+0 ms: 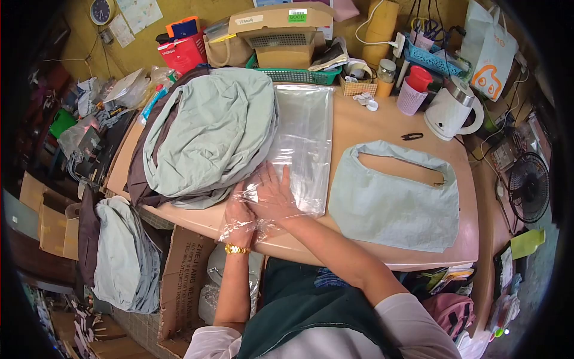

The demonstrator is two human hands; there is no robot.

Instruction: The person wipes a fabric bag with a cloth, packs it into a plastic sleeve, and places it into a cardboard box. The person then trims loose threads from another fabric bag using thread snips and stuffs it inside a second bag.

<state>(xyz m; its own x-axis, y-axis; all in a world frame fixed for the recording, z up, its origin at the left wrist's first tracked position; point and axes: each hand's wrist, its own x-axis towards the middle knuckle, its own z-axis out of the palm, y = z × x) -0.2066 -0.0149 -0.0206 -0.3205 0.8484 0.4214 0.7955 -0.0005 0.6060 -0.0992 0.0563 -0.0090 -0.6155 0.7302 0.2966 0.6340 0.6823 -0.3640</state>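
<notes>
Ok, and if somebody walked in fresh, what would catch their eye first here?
Probably the big heap of pale grey-green fabric on the left of the table, with dark brown fabric under it. Next, the right hand and left hand, close together among shiny clear plastic in the middle. Then the pale shoulder bag lying flat to their right.

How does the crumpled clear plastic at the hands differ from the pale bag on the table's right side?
The clear plastic is see-through; the pale bag is opaque. The clear plastic wrinkles around the left hand; the pale bag lies flatter, untouched. Both lie at least partly on the table.
</notes>
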